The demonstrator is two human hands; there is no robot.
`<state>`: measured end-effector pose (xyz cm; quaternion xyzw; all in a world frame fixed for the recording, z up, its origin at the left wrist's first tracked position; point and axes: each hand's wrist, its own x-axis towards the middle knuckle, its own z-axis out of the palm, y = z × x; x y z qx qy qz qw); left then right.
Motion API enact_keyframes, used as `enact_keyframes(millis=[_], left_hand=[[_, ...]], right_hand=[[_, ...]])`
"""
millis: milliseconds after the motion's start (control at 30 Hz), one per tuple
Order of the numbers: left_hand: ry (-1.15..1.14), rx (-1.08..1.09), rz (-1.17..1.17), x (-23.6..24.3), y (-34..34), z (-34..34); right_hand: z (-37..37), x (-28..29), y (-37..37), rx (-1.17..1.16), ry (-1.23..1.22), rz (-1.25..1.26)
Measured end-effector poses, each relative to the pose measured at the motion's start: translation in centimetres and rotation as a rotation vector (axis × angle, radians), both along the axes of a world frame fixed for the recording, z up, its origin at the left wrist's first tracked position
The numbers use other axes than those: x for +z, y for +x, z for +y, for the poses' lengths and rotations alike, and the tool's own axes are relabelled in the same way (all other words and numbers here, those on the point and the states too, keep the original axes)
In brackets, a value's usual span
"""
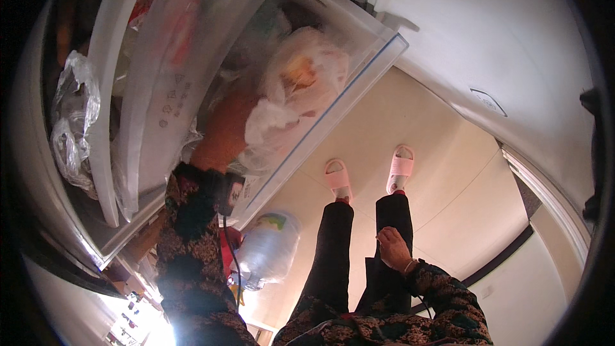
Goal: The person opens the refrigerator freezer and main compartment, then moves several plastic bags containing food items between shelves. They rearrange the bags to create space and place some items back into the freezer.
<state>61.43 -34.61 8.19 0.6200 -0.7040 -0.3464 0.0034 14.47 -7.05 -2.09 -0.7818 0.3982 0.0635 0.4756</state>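
Note:
My left arm reaches into a pulled-out clear drawer (384,51) of a fridge or freezer. The left hand (240,106) is among plastic bags there, its fingers hidden, so its grip cannot be made out. Against it lies a whitish plastic bag (314,57) with something orange showing through. My right hand (393,248) hangs by my right thigh, fingers curled in, with nothing visible in them.
More frosted drawers (154,90) stand to the left, with a crumpled clear bag (75,122) beside them. The white door (487,45) is swung out on the right. A large clear plastic bottle (269,250) stands on the floor below the drawer, near my feet in pink slippers (400,165).

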Motion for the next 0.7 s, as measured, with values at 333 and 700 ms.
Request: enact_keyframes(millis=[333, 700], left_hand=[[0.073, 0.117, 0.235, 0.3, 1.7, 6.1], [0.351, -0.022, 0.075, 4.8, 1.8, 5.1]], right_hand=[[-0.6, -0.7, -0.3, 0.004, -0.018, 0.038], [-0.6, -1.0, -0.3, 0.018, 0.013, 0.085]])
